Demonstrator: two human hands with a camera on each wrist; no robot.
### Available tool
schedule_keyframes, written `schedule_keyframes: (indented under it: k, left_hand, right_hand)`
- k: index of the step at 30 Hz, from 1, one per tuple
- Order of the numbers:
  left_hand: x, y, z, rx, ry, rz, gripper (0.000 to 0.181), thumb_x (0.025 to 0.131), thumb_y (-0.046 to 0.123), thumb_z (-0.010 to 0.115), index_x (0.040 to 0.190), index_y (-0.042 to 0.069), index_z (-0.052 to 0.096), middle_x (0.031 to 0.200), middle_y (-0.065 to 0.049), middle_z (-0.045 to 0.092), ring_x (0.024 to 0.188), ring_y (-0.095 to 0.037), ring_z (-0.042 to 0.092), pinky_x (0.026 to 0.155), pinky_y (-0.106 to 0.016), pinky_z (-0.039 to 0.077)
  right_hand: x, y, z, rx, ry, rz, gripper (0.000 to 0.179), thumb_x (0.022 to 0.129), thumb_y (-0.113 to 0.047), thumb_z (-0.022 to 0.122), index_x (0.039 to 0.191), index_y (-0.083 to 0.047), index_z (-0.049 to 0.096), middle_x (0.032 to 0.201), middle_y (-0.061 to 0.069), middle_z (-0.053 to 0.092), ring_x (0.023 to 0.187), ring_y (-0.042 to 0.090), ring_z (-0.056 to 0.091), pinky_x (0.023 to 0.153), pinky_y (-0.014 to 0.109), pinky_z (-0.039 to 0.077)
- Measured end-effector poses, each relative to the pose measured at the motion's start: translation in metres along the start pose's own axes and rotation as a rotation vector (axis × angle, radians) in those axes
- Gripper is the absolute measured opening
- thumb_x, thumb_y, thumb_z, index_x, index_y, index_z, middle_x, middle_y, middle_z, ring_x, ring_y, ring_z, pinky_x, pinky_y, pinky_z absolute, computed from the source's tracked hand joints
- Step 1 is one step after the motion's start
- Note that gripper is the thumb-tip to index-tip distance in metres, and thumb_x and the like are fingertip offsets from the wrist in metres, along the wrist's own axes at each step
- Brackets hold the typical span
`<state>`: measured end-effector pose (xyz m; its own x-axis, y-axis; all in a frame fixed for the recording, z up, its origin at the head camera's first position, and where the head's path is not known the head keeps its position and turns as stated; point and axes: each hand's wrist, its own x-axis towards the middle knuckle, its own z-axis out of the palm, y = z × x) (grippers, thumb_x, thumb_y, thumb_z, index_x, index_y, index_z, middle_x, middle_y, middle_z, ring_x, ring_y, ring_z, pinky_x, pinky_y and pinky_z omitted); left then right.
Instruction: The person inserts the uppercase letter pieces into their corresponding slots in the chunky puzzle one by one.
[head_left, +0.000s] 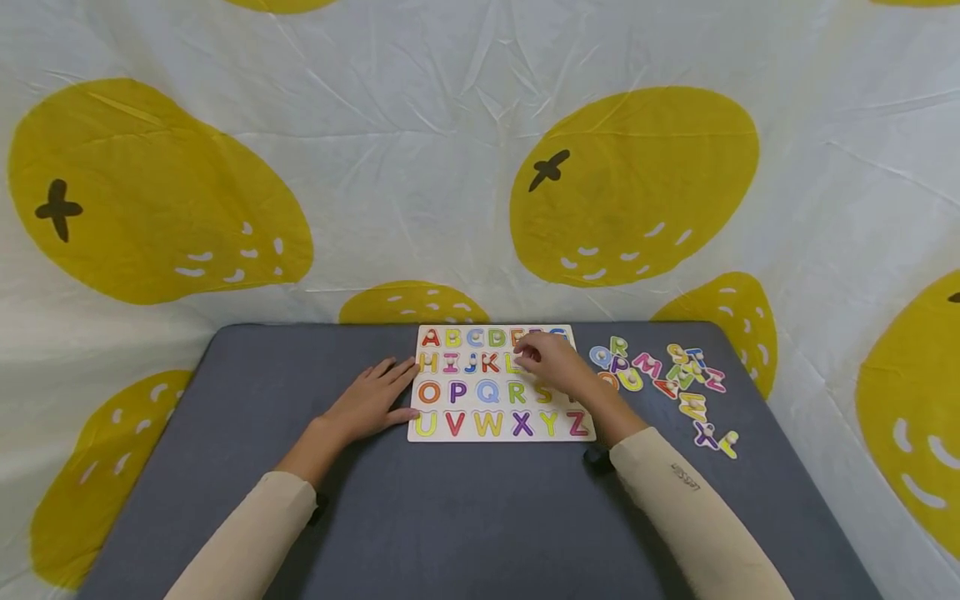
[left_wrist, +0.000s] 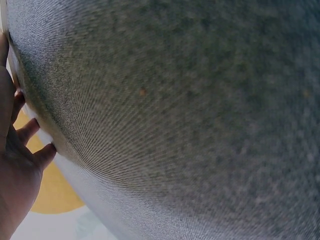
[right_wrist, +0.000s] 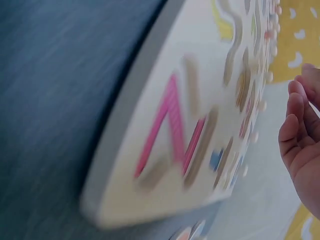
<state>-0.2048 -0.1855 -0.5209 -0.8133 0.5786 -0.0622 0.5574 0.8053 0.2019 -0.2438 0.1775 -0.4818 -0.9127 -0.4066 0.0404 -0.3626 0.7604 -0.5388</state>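
A white wooden alphabet puzzle board [head_left: 465, 407] lies on the table, its colourful letters in rows. Small knobs stand on letters in the upper rows, such as the orange H [head_left: 428, 362]. My left hand [head_left: 367, 400] is spread flat at the board's left side, fingertips and thumb at its edge. Over the right part of the upper rows hovers my right hand [head_left: 555, 362], its fingers bent and a gap between index finger and thumb; no piece shows there. It covers several letters. In the right wrist view, the pink Z recess [right_wrist: 172, 120] shows blurred.
Loose letter pieces lie right of the board, among them a pink M [head_left: 647, 365], a green R [head_left: 618, 347] and a purple X [head_left: 705, 434]. Some overlap in a pile. The grey table [head_left: 480, 517] ends at a curtain [head_left: 412, 208] printed with yellow fruit.
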Motion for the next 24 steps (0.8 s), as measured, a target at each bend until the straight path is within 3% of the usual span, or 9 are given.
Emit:
schedule_keyframes:
  k: [18,24]
  left_hand:
    - [0.0,0.0,0.001,0.007,0.007,0.003,0.087,0.098,0.06,0.061,0.164,0.012,0.032,0.169,-0.008,0.033,0.154,-0.041,0.03,0.12,-0.064,0.03]
    - [0.0,-0.001,0.0,-0.012,0.0,-0.003,0.087,0.098,0.059,0.062,0.164,0.013,0.031,0.169,-0.008,0.032,0.155,-0.041,0.029,0.121,-0.064,0.028]
  right_hand:
    - [-0.065,0.059,-0.034,0.005,0.095,0.046,0.015,0.096,-0.013,0.075,0.108,-0.004,0.076,0.088,0.001,0.069,0.078,0.014,0.058,0.071,0.03,0.051]
    - [-0.087,0.076,-0.05,0.003,0.104,0.094,0.016,0.094,-0.011,0.076,0.108,-0.003,0.076,0.084,0.0,0.069,0.076,0.014,0.059,0.07,0.029,0.051]
